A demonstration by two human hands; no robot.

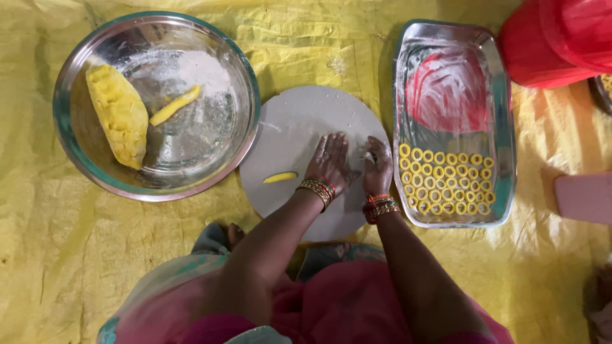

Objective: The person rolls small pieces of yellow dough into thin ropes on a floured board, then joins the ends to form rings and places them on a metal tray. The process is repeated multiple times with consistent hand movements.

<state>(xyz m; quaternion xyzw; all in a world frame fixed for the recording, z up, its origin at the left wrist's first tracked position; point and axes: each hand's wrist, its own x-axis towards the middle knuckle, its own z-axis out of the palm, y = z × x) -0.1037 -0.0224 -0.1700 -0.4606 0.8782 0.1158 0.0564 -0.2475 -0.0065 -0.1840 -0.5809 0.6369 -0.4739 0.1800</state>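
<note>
- Step in hand, as I judge it: shaping dough on the round board (299,121) — the left hand (328,162) lies flat, palm down, fingers spread, clasping nothing.
- The right hand (377,167) rests just beside it, fingers curled over something small; what it grips, I cannot tell.
- A short dough strip (280,177) lies on the board, left of the hands.
- The steel tray (503,121) to the right holds rows of yellow rings (446,181) at its near end.
- The steel bowl (245,76) at far left holds the dough lump (118,114) and another strip.
- Next move likely calls for a light pinch.
</note>
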